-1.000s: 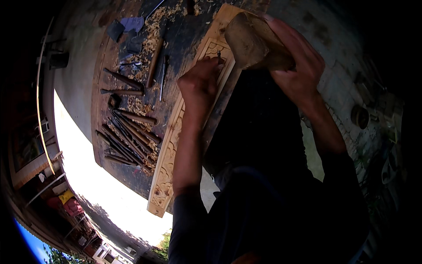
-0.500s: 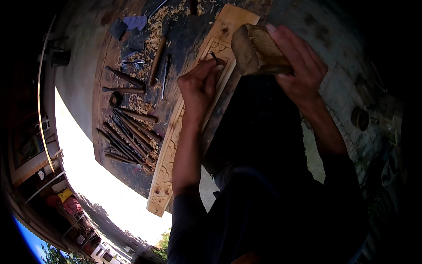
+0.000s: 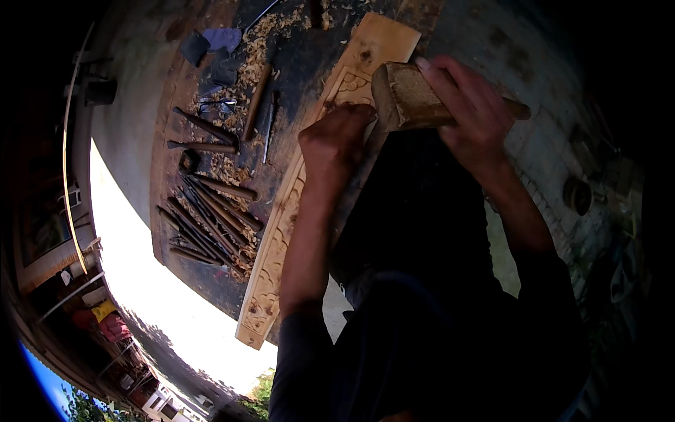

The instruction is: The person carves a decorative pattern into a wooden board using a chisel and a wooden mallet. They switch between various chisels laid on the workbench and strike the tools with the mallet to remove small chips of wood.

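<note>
A long pale wooden board (image 3: 383,41) with carved relief lies slantwise along the workbench's near edge. My left hand (image 3: 333,144) is closed in a fist over its carved upper part. The chisel in that fist is almost wholly hidden now; a dark shaft showed above the fingers a moment ago. My right hand (image 3: 477,121) grips a blocky wooden mallet (image 3: 416,95), whose handle end sticks out to the right behind the hand. The mallet's worn face is just right of my left fist, seemingly very near or against it; I cannot tell if they touch.
On the dark workbench (image 3: 292,91) are a pile of carving chisels (image 3: 207,221), loose wooden-handled tools (image 3: 258,102), wood shavings (image 3: 256,67) and a purple cloth (image 3: 222,39). Bright sunlit ground (image 3: 126,232) lies beyond the bench at left. A round object (image 3: 577,195) sits on the floor at right.
My left fist has turned and shifted slightly right, so the chisel shaft no longer shows. The mallet has dropped and tilted, bringing its handle end into sight. The view has shifted slightly.
</note>
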The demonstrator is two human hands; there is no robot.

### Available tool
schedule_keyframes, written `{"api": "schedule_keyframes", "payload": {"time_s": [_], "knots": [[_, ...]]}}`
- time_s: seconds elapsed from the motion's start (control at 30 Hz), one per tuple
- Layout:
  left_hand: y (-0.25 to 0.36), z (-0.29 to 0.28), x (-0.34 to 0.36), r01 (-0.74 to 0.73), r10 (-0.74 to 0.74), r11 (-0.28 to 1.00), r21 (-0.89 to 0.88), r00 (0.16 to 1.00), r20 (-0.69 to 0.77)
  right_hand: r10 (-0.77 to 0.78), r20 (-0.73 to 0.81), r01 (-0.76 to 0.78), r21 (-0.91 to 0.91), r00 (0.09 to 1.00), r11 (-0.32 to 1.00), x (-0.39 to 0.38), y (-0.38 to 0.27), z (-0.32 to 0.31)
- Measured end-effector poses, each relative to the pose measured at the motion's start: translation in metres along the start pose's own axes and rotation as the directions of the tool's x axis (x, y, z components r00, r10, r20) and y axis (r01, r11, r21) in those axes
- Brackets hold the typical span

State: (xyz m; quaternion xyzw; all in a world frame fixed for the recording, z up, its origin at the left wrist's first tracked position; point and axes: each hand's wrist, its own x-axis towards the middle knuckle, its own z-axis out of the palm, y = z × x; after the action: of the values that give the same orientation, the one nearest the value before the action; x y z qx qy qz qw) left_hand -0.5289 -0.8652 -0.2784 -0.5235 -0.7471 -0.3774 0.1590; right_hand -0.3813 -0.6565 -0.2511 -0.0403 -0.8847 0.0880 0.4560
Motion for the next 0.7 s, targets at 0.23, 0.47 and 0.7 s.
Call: {"api": "schedule_keyframes", "payload": {"time_s": [0.23, 0.47, 0.7], "knots": [[-0.0037, 0.0001, 0.0000, 0.499, -0.528, 0.751, -0.432, 0.847, 0.060, 0.125, -0.092, -0.122, 0.042, 0.988, 0.992, 0.0001, 0.0114, -0.0020], [0.0015, -0.0006, 0.0041, 0.368, -0.363, 0.904, -0.220, 0.930, 0.060, 0.148, -0.068, -0.148, 0.003, 0.987, 0.989, -0.0031, 0.0075, 0.0014], [-0.0003, 0.0009, 0.0051, 0.285, -0.284, 0.938, -0.197, 0.958, 0.033, 0.163, -0.046, -0.162, 0.014, 0.986, 0.987, -0.0036, 0.0079, 0.0027]]}}
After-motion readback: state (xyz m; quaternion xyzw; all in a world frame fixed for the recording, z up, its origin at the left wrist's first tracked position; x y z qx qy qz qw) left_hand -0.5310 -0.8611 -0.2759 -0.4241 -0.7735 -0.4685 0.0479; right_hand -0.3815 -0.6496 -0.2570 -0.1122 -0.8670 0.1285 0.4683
